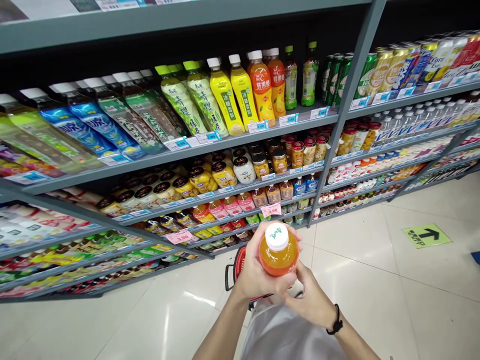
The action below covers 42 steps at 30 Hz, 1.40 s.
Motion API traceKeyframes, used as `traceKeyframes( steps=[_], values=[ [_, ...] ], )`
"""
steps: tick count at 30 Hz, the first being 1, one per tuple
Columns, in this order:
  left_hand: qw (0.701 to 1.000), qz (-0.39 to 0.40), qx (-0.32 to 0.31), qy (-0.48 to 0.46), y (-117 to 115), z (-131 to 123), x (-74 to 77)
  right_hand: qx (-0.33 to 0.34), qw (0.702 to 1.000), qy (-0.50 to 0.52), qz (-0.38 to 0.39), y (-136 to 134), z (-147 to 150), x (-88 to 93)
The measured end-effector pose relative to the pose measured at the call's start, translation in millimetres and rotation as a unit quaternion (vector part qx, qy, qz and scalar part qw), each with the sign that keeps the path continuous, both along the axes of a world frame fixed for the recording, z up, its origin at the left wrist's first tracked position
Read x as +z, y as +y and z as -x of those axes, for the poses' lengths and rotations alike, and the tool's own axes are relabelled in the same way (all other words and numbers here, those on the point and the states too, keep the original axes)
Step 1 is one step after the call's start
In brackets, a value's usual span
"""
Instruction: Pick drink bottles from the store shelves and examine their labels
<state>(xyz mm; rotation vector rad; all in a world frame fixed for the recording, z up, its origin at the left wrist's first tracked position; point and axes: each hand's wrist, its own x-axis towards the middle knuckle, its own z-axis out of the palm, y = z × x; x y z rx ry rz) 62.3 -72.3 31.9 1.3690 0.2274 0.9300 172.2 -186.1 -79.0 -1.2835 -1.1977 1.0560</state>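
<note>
At the left of the frame, gray metal shelving (225, 145) runs back in tiers. Its upper tier holds slim plastic bottles lying tilted, with green-capped ones (204, 97) and yellow ones (227, 97) in shrink-wrapped labels. Rounded glass jars (243, 170) with dark lids crowd the tier below, above a pink price tag (270, 210).

At lower centre, the left hand (258, 265) curls round a squat plastic bottle of orange liquid (278, 250), its fingers pressed together against the near side. The bottle stands upright, its white screw cap facing up, and is held above a red shopping basket (238, 265) with a black handle. The right hand (311, 295) cups the bottle's lower right side, its fingers bunched together, and a black cord wristband (335, 320) circles that wrist. Shiny white material (288, 335) hangs below the hands.

To the right, green metal cans (335, 80) line the top shelf. Glossy white floor tiles (360, 260) carry a green arrow sticker (426, 235).
</note>
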Motion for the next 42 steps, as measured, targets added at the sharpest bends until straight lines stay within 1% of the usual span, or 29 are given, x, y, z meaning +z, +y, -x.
traceKeyframes(
  steps=[3, 5, 8, 11, 15, 17, 20, 22, 25, 27, 30, 31, 33, 36, 38, 40, 42],
  values=[
    [1.000, -0.010, -0.003, -0.001, -1.7, 0.2, -0.1, -0.007, 1.000, -0.014, 0.011, 0.1, 0.5, -3.2],
    [1.000, -0.007, -0.005, -0.001, -1.9, -0.3, 0.0, -0.012, 0.999, -0.029, 0.011, 0.8, 0.9, -1.2],
    [1.000, 0.004, 0.001, -0.005, -0.1, -2.3, 0.0, -0.038, 0.998, -0.052, -0.009, 1.8, 2.5, 3.3],
    [0.999, 0.039, 0.013, -0.013, 5.2, -4.7, -2.1, -0.070, 0.995, -0.067, -0.039, 1.3, 4.2, 2.3],
    [0.994, 0.101, 0.023, -0.031, 14.8, -6.0, -7.9, -0.114, 0.990, -0.054, -0.067, -2.2, 5.4, -8.7],
    [0.990, 0.135, 0.024, -0.042, 18.5, -6.0, -9.2, -0.128, 0.989, -0.019, -0.076, -4.4, 5.4, -12.5],
    [0.979, 0.192, 0.027, -0.059, 22.0, -5.9, -6.8, -0.128, 0.986, 0.058, -0.088, -6.2, 4.7, -10.3],
    [0.973, 0.218, 0.030, -0.064, 23.8, -6.2, -3.4, -0.110, 0.984, 0.107, -0.093, -6.7, 4.4, -6.1],
    [0.968, 0.239, 0.036, -0.067, 26.1, -6.6, -0.3, -0.059, 0.978, 0.183, -0.085, -8.5, 6.2, -4.5],
    [0.966, 0.247, 0.046, -0.062, 27.3, -6.5, -0.8, -0.058, 0.965, 0.247, -0.073, -10.5, 8.9, -8.2],
    [0.966, 0.243, 0.071, -0.055, 28.2, -5.5, -4.6, -0.083, 0.938, 0.334, -0.042, -11.9, 12.1, -12.8],
    [0.967, 0.239, 0.077, -0.055, 28.4, -4.9, -6.2, -0.078, 0.931, 0.356, -0.028, -11.3, 12.4, -12.2],
    [0.967, 0.234, 0.085, -0.057, 28.8, -3.5, -9.1, -0.045, 0.918, 0.394, -0.007, -8.7, 11.9, -6.8],
    [0.967, 0.231, 0.094, -0.054, 29.6, -1.0, -11.7, 0.012, 0.898, 0.439, -0.011, -3.9, 10.4, 5.3],
    [0.967, 0.226, 0.101, -0.053, 30.1, 0.0, -11.8, 0.023, 0.891, 0.452, -0.020, -2.3, 9.6, 9.3],
    [0.968, 0.222, 0.097, -0.064, 30.2, -0.3, -10.6, -0.001, 0.894, 0.448, -0.025, -2.6, 8.9, 7.0],
    [0.969, 0.220, 0.079, -0.080, 29.7, -2.2, -9.2, -0.055, 0.909, 0.412, -0.032, -4.2, 7.8, -0.2]
  ],
)
